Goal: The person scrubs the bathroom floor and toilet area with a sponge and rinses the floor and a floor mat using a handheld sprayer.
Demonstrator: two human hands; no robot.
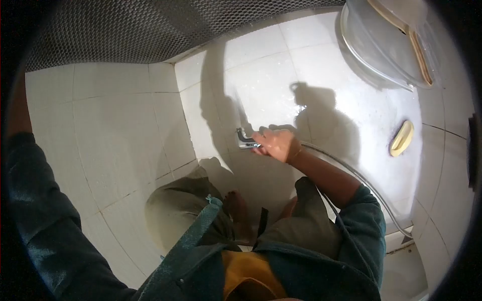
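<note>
Right hand: A bare right hand (275,144) closes its grip around a handheld sprayer (246,141).
Sprayer: Held above the pale tiled floor (261,70), its head points away from the person.
Hose: A ribbed metal hose (351,169) curves from the right hand toward the lower right.
Left hand: Out of frame beyond the dark sleeve (45,215); whether its grip is open or closed, one cannot tell.
Right side: A yellow oval item (401,139), possibly a brush, lies on the floor near a translucent tub (364,42).
Upper left: Dark mesh (115,35) spans the tiles.
</note>
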